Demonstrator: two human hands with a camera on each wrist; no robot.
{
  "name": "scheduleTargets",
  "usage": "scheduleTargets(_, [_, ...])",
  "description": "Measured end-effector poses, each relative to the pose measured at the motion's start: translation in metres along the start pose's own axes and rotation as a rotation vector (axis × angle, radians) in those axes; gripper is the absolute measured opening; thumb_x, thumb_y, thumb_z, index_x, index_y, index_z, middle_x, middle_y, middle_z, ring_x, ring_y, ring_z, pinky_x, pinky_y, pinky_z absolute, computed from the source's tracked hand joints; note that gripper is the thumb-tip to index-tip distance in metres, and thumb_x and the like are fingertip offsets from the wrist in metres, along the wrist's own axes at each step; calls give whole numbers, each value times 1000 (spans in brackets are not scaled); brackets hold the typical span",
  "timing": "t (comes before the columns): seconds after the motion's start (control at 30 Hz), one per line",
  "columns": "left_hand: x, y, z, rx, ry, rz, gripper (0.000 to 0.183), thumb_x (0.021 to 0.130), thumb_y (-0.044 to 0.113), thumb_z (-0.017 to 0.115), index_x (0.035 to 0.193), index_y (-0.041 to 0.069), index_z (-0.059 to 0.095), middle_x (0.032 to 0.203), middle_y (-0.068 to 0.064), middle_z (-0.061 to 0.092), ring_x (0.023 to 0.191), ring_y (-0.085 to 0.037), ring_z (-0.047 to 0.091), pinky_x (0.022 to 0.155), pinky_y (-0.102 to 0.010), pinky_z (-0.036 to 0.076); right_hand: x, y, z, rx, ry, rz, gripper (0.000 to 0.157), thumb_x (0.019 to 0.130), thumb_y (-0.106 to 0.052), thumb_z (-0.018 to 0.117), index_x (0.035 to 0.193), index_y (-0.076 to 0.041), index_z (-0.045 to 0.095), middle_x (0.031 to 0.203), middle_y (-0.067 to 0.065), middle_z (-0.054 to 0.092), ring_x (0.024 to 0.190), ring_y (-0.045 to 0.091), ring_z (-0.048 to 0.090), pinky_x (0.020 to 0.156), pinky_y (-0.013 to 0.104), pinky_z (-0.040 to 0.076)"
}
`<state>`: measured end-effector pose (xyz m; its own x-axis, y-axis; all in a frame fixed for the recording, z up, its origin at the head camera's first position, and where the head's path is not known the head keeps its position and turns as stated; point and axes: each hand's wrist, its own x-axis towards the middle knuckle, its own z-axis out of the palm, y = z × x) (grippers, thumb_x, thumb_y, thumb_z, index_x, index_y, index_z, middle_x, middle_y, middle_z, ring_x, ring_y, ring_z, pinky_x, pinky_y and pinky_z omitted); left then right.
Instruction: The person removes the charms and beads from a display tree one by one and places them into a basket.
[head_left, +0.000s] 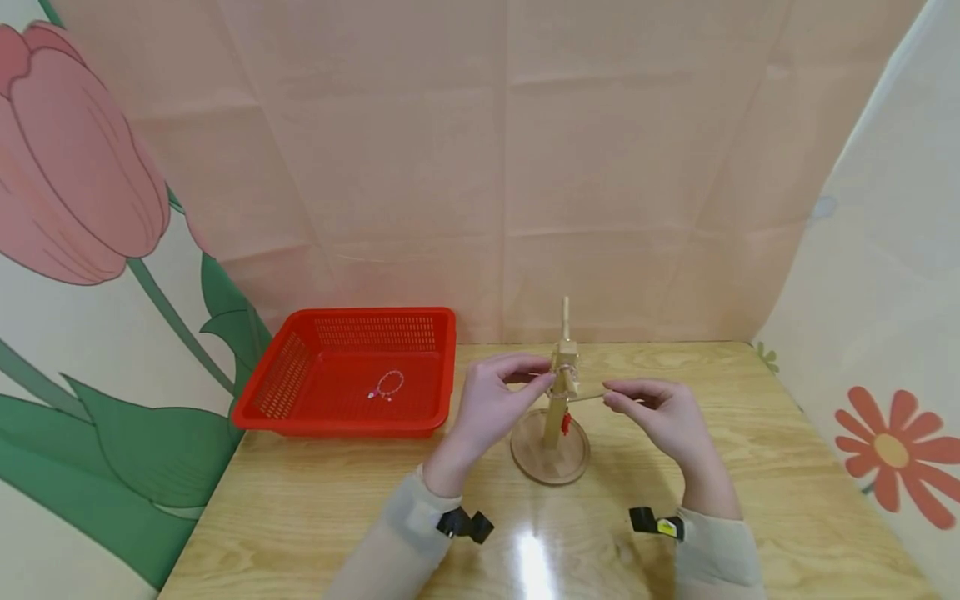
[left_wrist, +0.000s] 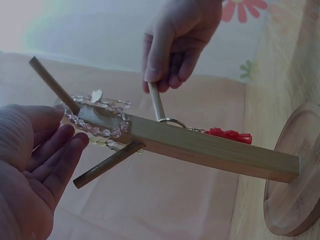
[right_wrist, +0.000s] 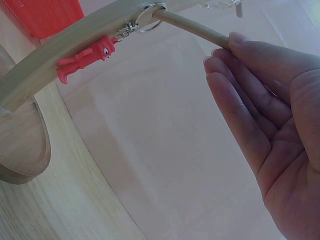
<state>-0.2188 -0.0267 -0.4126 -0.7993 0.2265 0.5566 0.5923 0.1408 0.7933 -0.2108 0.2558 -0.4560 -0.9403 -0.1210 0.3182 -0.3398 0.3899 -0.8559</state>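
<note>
A wooden peg stand has a square post (left_wrist: 215, 152), a round base (head_left: 534, 462) and several thin pegs. Around the upper part of the post hangs a pink clear-bead bracelet (left_wrist: 116, 132) with a pale charm. My left hand (head_left: 491, 400) is beside the top of the post, its thumb and forefinger pinching the bracelet's edge. With thumb and fingers, my right hand (head_left: 667, 417) pinches the outer end of a side peg (right_wrist: 195, 30). On that peg, close to the post, hangs the metal ring of a keychain with a red figure (right_wrist: 87, 59).
To the left of the stand sits a red plastic basket (head_left: 345, 428), with another bead bracelet (head_left: 391, 382) lying in it. A pink cloth backdrop (head_left: 390, 167) rises behind the wooden table (head_left: 337, 500). Printed flower panels flank both sides.
</note>
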Motion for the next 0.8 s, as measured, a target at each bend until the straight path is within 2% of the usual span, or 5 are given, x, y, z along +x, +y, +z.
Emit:
scheduleTargets(0.43, [3,-1,4,-5,16,17,16,92,10,86,108,6,85,102,-1,82,86,-9,76,82,-30,64,1,0,-1,2,-2,4,20,101,-15,78,116,-3,81,104,7,82,89,10,78,77,23,62])
scheduleTargets(0.8, [4,-2,8,2,28,21,15,93,9,86,107,7,85,102,-3,82,85,-8,76,81,-38,65,0,0,-1,11,-2,-5,20,101,-14,78,116,-2,82,104,7,82,89,11,78,77,23,62])
